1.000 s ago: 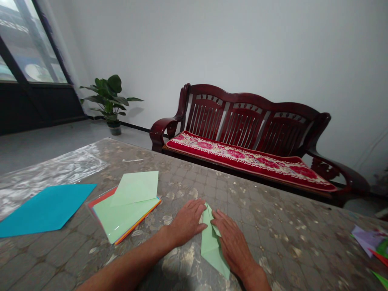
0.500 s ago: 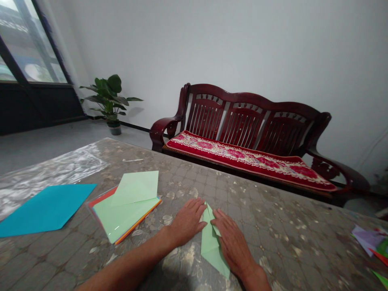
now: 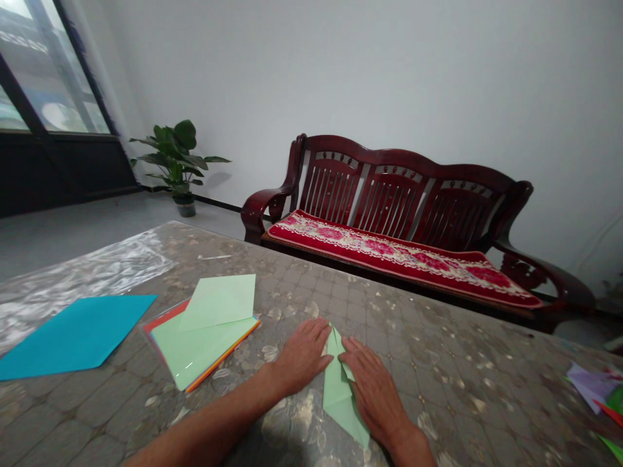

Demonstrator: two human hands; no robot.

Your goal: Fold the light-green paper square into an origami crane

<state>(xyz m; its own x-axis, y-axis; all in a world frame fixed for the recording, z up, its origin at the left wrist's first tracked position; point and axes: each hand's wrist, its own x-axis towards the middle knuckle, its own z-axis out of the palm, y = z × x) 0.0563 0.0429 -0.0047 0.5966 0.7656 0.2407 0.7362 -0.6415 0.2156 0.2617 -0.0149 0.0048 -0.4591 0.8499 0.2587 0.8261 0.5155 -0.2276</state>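
Observation:
A light green sheet of paper (image 3: 337, 388), folded into a narrow pointed shape, lies on the table between my hands, its tip pointing away from me. My left hand (image 3: 302, 355) rests flat along the paper's left edge, thumb spread towards the paper and fingertips by the tip. On the other side, my right hand (image 3: 370, 383) lies over the right edge with its fingers laid out on a folded flap. It covers part of that side, and its thumb is hidden.
Left of my hands lies a stack of coloured paper (image 3: 204, 353) in a clear sleeve, a loose pale green sheet (image 3: 224, 299) on top. Farther left are a blue sheet (image 3: 78, 337) and clear plastic film (image 3: 97, 272). Folded paper pieces (image 3: 591, 386) lie at the right edge. A wooden bench (image 3: 389, 194) stands beyond.

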